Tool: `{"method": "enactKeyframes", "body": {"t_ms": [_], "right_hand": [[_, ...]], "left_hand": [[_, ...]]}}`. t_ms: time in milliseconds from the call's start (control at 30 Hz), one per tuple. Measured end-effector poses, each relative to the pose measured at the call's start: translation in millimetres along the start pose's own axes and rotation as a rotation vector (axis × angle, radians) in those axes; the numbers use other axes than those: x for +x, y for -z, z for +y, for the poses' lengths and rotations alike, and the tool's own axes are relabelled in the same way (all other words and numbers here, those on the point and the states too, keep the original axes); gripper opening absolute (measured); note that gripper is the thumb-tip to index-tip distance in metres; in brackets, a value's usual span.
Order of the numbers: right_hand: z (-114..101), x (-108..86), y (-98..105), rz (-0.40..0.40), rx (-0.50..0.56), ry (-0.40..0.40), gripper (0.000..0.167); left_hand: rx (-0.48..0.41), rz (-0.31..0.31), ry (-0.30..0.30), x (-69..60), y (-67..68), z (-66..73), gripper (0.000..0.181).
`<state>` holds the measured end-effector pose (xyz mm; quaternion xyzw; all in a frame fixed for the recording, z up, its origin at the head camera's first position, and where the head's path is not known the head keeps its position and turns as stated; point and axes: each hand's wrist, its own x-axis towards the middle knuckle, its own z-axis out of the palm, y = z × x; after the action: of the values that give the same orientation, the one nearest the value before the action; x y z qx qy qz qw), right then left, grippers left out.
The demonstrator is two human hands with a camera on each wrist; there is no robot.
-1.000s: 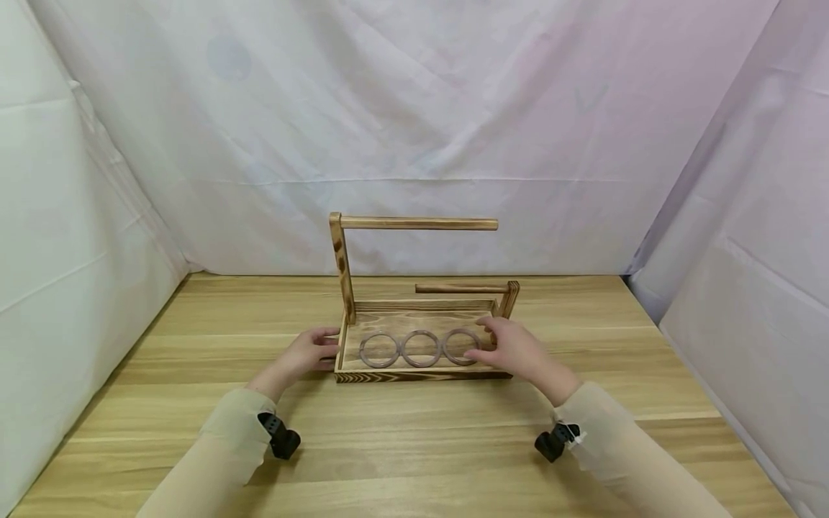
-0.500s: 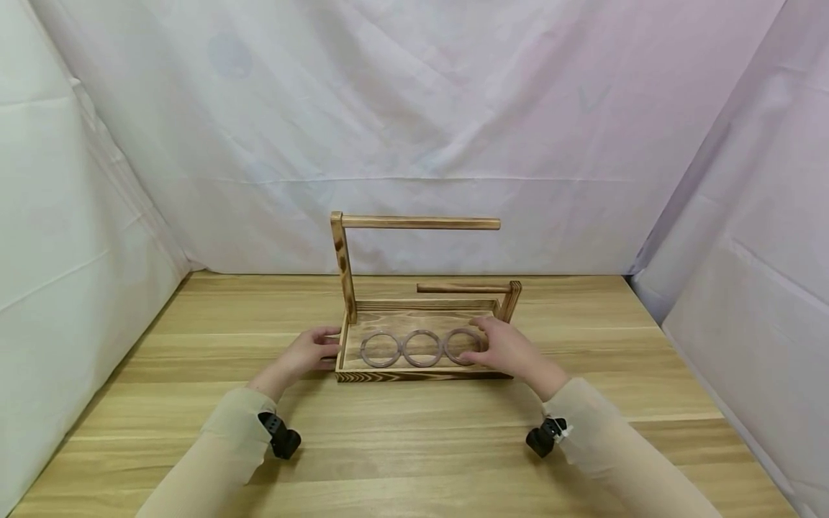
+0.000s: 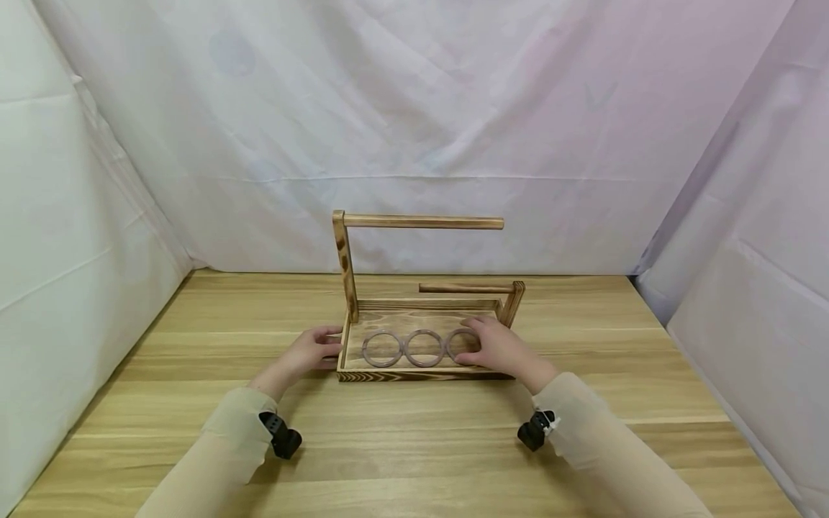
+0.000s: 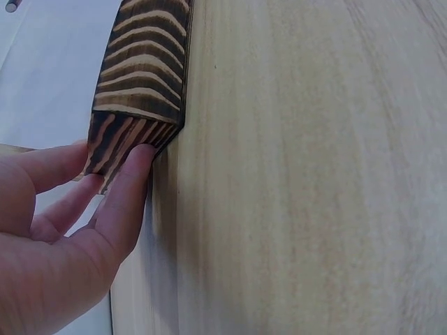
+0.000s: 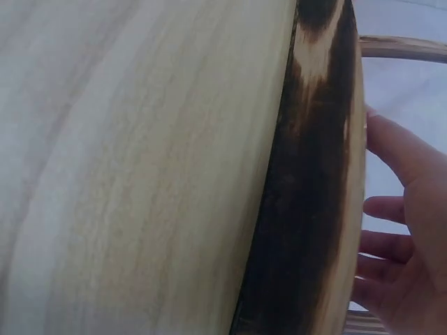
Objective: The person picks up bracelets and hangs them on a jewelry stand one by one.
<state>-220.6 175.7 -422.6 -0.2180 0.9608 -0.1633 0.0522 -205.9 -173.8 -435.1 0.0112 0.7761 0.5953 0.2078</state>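
Note:
A shallow wooden tray (image 3: 388, 376) with dark burnt grain lies on the table. Set in it, side by side, are three greyish rings: a left ring (image 3: 365, 350), a middle ring (image 3: 424, 332) and a right ring (image 3: 449, 350). My left hand (image 3: 303, 357) rests its fingertips against the tray's left end; the left wrist view shows the fingers (image 4: 126, 202) nearly straight there. Over the right ring, partly hiding it, is my right hand (image 3: 501, 351), thumb and fingers spread apart. In the right wrist view the tray's front wall (image 5: 307, 174) covers the right fingertips.
A tall post (image 3: 346, 270) at the tray's left carries a long rod (image 3: 424, 221) pointing right. From a shorter post (image 3: 514, 305) at the right, a lower rod (image 3: 466, 288) points left. White cloth (image 3: 414, 129) hangs behind the wooden table (image 3: 401, 446).
My right hand has moved left, from the tray's right end to over the right ring. The left hand stays against the left end.

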Motion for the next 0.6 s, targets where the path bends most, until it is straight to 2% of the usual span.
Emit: {"method": "enactKeyframes", "body": {"t_ms": [300, 600], "right_hand": [[4, 8.0, -6, -0.002, -0.027, 0.044, 0.069], [0, 12.5, -7, -0.060, -0.059, 0.048, 0.067]], "left_hand": [[-0.030, -0.006, -0.009, 0.4, 0.0, 1.0, 0.051], [-0.024, -0.004, -0.009, 0.2, 0.2, -0.6, 0.051]]}}
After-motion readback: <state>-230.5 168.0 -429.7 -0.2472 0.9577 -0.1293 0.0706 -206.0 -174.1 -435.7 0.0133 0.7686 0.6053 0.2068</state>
